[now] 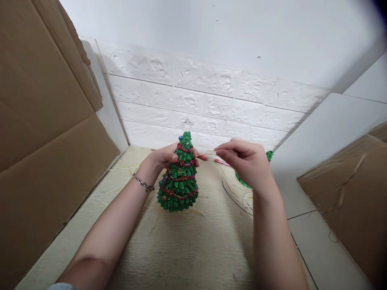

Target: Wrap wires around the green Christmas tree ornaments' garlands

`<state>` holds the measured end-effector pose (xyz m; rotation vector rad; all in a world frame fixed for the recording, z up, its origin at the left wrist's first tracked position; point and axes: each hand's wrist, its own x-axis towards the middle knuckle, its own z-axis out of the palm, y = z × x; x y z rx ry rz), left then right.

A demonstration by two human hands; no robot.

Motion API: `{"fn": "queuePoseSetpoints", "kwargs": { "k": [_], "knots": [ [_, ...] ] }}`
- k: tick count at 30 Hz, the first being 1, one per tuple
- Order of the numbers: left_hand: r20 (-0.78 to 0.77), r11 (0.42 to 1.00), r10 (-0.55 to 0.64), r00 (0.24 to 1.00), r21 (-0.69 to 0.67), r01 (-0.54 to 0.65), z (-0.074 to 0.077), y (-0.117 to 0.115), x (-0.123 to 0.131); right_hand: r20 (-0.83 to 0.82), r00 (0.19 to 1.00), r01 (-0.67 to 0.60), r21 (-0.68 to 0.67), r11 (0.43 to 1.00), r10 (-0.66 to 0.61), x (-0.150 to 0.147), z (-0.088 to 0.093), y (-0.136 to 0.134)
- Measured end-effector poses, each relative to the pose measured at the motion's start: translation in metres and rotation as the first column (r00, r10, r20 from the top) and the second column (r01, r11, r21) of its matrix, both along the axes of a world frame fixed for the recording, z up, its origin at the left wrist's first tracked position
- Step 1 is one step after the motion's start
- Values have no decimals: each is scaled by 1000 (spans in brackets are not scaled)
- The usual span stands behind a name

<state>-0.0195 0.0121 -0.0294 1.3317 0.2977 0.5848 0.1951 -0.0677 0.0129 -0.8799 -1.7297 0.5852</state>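
Note:
A small green Christmas tree (178,187) with red garlands and a clear star (187,123) on top stands slightly tilted in the middle of the view. My left hand (165,156) is wrapped around its upper part from behind, the thumb on the left side and fingertips showing on the right. To the right of the tree, my right hand (242,159) pinches thin yellowish wires (207,153) between thumb and forefinger. The wires run from the pinch to the tree's right side, by my left fingertips. Where they end is hidden behind the tree.
Loose wires (234,193) lie coiled on the tabletop (181,249) to the right, near a red pen-like stick (221,162). Another green tree (242,179) is mostly hidden behind my right hand. Cardboard (45,121) flanks the left, with more cardboard (350,193) on the right.

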Motion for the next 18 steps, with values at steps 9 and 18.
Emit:
{"fn": "queuePoseSetpoints", "kwargs": {
  "k": [9, 18],
  "knots": [
    [8, 995, 41, 999, -96, -41, -5, 4, -4, 326, 920, 133, 264, 955, -218, -10, -3, 0],
    [-100, 905, 418, 903, -39, -424, 13, -2, 8, 211, 963, 147, 120, 982, -170, -18, -13, 10]
  ]
}}
